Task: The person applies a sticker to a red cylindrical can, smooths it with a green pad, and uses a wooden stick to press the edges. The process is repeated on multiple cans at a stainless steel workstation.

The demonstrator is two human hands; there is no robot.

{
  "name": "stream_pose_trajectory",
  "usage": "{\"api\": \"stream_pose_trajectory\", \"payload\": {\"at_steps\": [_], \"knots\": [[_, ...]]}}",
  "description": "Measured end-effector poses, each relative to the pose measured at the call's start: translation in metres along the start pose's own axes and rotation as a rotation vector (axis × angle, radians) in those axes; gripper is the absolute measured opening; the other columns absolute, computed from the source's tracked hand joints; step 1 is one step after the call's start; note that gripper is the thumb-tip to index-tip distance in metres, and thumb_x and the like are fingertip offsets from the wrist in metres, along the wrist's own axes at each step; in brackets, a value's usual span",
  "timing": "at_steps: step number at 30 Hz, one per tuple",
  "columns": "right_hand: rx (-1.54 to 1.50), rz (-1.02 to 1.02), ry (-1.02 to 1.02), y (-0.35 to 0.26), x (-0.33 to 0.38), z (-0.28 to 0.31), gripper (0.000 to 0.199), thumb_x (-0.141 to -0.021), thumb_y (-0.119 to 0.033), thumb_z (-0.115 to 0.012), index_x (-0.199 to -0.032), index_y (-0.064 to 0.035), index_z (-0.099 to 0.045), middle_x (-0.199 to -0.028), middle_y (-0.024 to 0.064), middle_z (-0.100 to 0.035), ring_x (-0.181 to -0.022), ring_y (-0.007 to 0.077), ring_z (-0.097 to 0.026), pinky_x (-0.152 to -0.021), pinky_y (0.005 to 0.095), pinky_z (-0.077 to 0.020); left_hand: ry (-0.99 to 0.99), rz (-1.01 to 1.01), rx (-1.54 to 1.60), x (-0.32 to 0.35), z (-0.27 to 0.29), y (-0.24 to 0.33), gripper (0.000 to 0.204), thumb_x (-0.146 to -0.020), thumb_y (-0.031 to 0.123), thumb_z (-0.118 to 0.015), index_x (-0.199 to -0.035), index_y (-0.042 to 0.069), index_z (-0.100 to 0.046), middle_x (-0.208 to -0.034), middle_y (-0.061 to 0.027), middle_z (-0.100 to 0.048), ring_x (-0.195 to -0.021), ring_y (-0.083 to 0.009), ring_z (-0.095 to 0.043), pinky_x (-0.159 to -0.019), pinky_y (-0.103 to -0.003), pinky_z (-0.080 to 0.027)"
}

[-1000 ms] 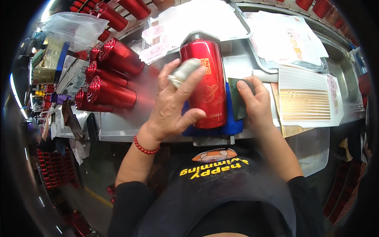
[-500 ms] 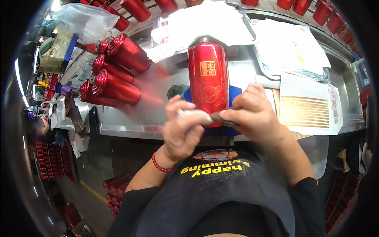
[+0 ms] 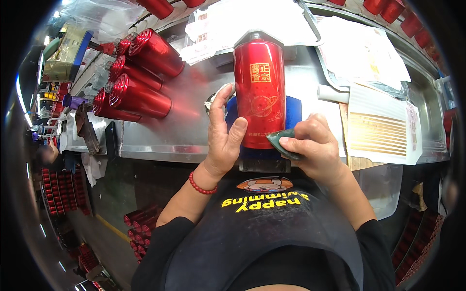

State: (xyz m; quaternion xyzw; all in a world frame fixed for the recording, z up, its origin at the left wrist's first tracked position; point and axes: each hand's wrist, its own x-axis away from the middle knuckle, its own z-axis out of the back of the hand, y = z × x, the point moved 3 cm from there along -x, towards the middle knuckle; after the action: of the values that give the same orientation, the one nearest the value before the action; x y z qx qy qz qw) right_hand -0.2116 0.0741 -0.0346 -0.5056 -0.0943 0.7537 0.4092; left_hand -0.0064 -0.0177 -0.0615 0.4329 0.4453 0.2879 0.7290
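You stand at a steel workbench [image 3: 184, 131] that runs across the view. At your ten o'clock, finished red bottles [image 3: 138, 97] lie in a row on it; a clear plastic bag [image 3: 92, 12] sits at eleven. White paper sheets [image 3: 364, 48] spread at one o'clock, and a card of gold stripes [image 3: 378, 133] lies at three. At eight o'clock the dark floor [image 3: 97, 233] carries more red cylinders [image 3: 63, 194] in rows.

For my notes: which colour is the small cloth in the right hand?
Dark green; the cloth shows best in the head view.
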Motion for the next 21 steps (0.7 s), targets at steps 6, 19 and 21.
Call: {"api": "stream_pose_trajectory", "payload": {"at_steps": [6, 19, 21], "knots": [[-0.06, -0.102, -0.001, 0.003, 0.003, 0.008, 0.039, -0.068, -0.004, -0.083, -0.105, -0.0107, -0.074, -0.089, 0.0039, -0.06, -0.08, 0.0223, -0.056, -0.075, 0.0358, -0.0432, -0.079, 0.04, 0.09, -0.005, 0.0, 0.002, 0.088, -0.101, 0.053, -0.057, -0.156, -0.006, -0.022, -0.156, -0.0218, -0.034, -0.147, -0.03, -0.032, -0.122, -0.043, -0.023], [-0.001, -0.142, 0.14, 0.004, -0.029, 0.009, 0.025, -0.079, -0.004, -0.081, -0.101, -0.0024, -0.071, -0.083, 0.0101, -0.064, -0.075, 0.0244, -0.062, -0.065, 0.0332, -0.0493, -0.055, 0.126, 0.157, -0.007, 0.001, 0.009, 0.087, -0.101, 0.046, -0.059, -0.157, -0.008, -0.02, -0.16, -0.0254, -0.029, -0.151, -0.033, -0.024, -0.123, -0.045, -0.018], [-0.061, -0.161, 0.123, 0.001, -0.035, 0.009, 0.02, -0.082, -0.005, -0.079, -0.099, -0.0012, -0.071, -0.082, 0.0105, -0.066, -0.071, 0.024, -0.063, -0.063, 0.0337, -0.0499, -0.002, -0.196, -0.178, 0.004, 0.004, 0.022, 0.076, -0.102, 0.05, -0.056, -0.153, -0.003, -0.038, -0.154, -0.0251, -0.042, -0.149, -0.0357, -0.027, -0.123, -0.05, -0.015]]}}
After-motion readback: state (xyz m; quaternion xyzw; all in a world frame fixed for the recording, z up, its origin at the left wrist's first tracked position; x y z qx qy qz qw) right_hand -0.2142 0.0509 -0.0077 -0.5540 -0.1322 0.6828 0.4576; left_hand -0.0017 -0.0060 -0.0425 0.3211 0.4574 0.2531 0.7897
